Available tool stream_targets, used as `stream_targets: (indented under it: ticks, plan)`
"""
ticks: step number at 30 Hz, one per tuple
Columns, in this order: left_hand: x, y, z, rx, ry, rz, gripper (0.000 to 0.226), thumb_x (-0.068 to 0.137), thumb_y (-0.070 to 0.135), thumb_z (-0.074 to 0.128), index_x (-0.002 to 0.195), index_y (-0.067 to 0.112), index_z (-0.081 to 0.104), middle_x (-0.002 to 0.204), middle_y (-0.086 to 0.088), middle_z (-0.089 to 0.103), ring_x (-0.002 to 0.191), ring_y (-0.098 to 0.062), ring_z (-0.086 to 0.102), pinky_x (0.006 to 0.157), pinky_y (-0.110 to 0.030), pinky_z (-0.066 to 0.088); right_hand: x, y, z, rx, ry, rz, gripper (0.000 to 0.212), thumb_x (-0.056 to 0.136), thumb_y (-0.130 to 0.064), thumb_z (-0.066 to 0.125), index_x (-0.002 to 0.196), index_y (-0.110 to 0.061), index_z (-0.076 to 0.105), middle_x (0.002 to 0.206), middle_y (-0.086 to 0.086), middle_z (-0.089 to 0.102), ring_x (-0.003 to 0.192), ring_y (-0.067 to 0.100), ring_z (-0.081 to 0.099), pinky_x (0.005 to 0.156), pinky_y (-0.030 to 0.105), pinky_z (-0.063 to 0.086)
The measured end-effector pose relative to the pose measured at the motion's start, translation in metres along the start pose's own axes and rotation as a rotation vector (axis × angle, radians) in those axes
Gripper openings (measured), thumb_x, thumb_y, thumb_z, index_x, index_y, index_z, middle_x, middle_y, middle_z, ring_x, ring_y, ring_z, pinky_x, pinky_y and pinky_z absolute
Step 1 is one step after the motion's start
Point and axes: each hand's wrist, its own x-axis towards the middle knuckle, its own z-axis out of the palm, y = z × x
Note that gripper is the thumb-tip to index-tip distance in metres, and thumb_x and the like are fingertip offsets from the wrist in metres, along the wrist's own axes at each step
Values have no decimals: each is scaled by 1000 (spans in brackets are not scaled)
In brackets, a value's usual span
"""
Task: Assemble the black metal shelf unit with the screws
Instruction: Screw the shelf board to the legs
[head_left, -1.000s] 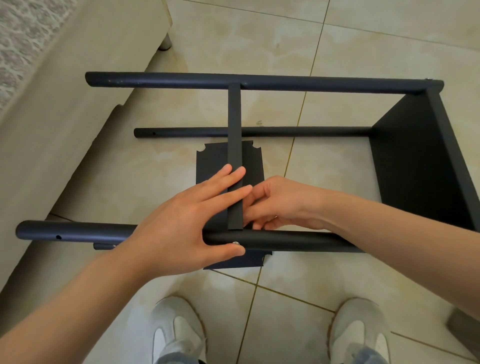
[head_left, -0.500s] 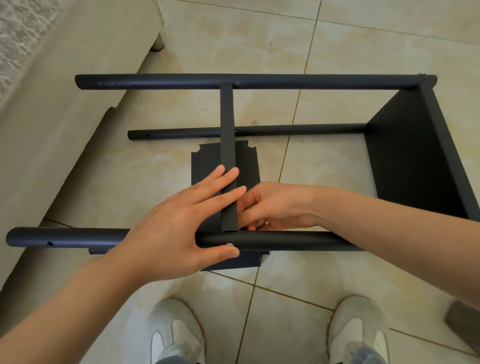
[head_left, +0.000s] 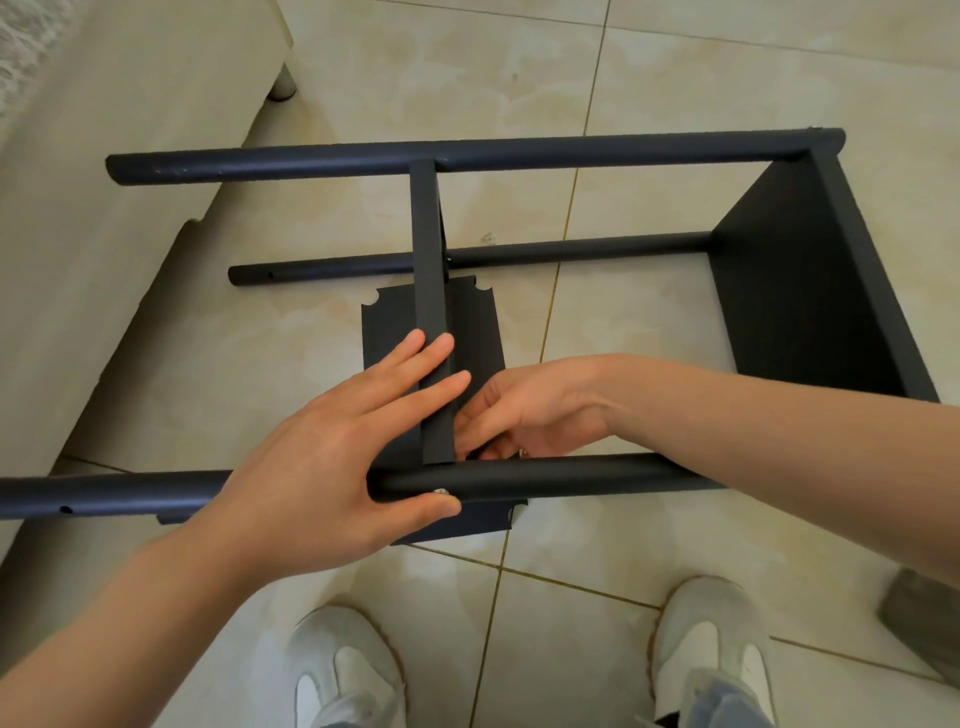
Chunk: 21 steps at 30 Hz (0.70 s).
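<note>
The black shelf unit lies on its side on the tiled floor, with a far pole (head_left: 519, 156), a lower pole (head_left: 571, 253) and a near pole (head_left: 597, 475). An end panel (head_left: 805, 291) closes the right side. A middle shelf panel (head_left: 428, 291) stands edge-on between the far and near poles. My left hand (head_left: 337, 457) lays straight fingers on that panel's edge, and its thumb presses the near pole beside a silver screw (head_left: 441, 491). My right hand (head_left: 524, 415) pinches the panel's corner just above the near pole, its fingertips hidden behind the flange.
A loose black panel (head_left: 384, 322) lies flat on the floor under the frame. A beige sofa (head_left: 104, 182) runs along the left, its leg (head_left: 283, 85) at the top. My two white shoes (head_left: 343, 670) stand just below the near pole. A grey object (head_left: 919, 613) sits at the right edge.
Both hands stay at the joint of the middle panel and the near pole. My right fingers have tucked a little further behind the panel's edge.
</note>
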Motion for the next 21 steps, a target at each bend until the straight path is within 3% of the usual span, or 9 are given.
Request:
stream_targets:
  ticks: [6,12,16,21]
  plan:
    - [-1,1,-1,32,-2,-3,85,80,70,53,155,36,33,165,26,14,153,2,6,113,-25,20,4,-3,-1,-37,-41,39,12,96,-18,61,100,-12,70,99,5,72,93,19,66,99,39,49]
    - [-1,3,-1,20,-9,-9,84,82,68,54,155,34,35,166,23,17,154,-2,9,114,-32,25,11,-3,-2,-65,-64,61,14,94,-20,63,103,-11,70,103,7,71,97,22,65,104,42,47]
    - [-2,4,-2,43,-28,-11,84,83,69,53,156,32,34,167,21,16,154,-3,8,114,-31,23,9,-3,-11,-52,-116,40,12,94,-17,63,91,-13,74,92,4,71,88,19,60,102,41,46]
    - [-2,6,-3,102,-61,-12,84,86,70,48,158,31,30,168,17,13,155,-6,6,115,-36,23,12,-3,-12,-74,-154,48,12,95,-19,62,100,-12,70,95,4,70,94,20,61,99,40,49]
